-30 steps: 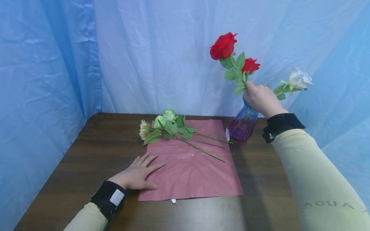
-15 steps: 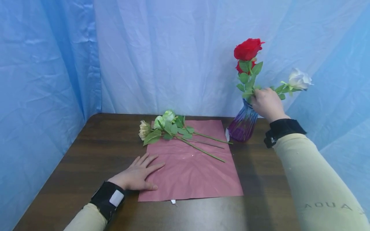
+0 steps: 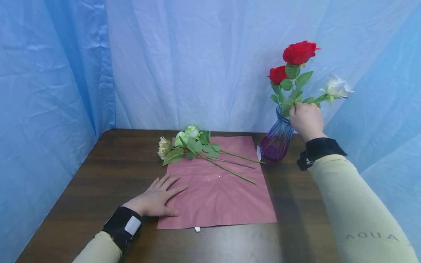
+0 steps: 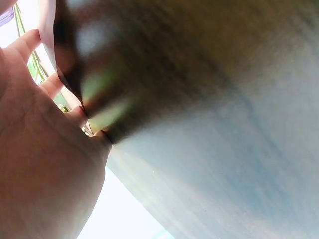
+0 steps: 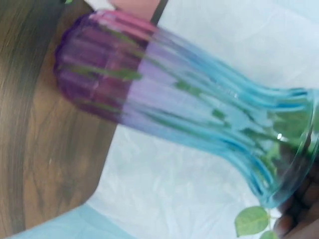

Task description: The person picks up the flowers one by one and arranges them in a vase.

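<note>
My right hand (image 3: pixel 306 118) is at the mouth of a ribbed glass vase (image 3: pixel 277 140), its curled fingers gripping the leafy stem of the larger red rose (image 3: pixel 300 53). A smaller red rose (image 3: pixel 277 75) and a white rose (image 3: pixel 337 87) also stand in the vase. Through the blue and purple glass (image 5: pixel 189 99), the right wrist view shows several green stems. My left hand (image 3: pixel 154 199) lies spread, palm down, on the left edge of a pink paper sheet (image 3: pixel 217 204). In the left wrist view, that hand (image 4: pixel 45 149) fills the left side.
Green-white flowers (image 3: pixel 188 135) and a beige flower (image 3: pixel 164 148) lie across the sheet's far left, their stems pointing right. A small white tag (image 3: pixel 258 153) is beside the vase base. Blue cloth (image 3: pixel 197 65) hangs behind the brown table (image 3: pixel 98 182).
My right hand has moved right and slightly down at the vase mouth, bringing the larger red rose right and more upright. The smaller red rose now shows left of it. My left hand stayed still.
</note>
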### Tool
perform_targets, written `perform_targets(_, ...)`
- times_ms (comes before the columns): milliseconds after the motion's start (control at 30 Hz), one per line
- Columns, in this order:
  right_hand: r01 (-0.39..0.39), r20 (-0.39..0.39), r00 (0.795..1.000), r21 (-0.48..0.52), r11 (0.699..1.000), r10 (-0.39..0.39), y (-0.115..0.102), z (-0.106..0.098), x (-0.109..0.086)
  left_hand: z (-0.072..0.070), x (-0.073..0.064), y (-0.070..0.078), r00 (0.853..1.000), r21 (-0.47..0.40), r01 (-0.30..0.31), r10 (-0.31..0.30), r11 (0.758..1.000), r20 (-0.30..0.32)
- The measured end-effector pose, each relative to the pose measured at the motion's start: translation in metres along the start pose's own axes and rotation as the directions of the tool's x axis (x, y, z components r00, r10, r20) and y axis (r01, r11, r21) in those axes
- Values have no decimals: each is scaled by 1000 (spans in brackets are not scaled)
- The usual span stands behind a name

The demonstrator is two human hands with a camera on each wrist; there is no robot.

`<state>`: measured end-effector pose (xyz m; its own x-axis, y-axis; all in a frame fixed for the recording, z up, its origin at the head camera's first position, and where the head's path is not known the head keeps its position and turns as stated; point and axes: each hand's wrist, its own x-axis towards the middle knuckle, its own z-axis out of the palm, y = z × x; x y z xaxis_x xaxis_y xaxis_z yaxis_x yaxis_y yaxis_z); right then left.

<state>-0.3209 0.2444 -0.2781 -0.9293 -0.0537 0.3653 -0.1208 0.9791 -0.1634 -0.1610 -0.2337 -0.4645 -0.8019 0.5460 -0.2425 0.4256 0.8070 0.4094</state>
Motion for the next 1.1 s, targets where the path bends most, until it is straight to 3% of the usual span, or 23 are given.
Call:
perform_targets(200,-106,-101,989,27,994,108,-2,4,-1,-9,-4,12,1000,3,11,-11,1000,23)
perform_targets(333,-167,-81,983,15,986,167,-2,4,0,-11,-6,15,1000,5,16,-16,1000,25)
perform_targets(800,-220,-41,975,-72,973,218,-3,0,3,-11,-4,17,1000,2,10,-10,1000,28)
perform_targets(1100,-250,-61,966,28,968,252,-2,0,3,-10,-3,20,1000,16,11,-12,1000,25)
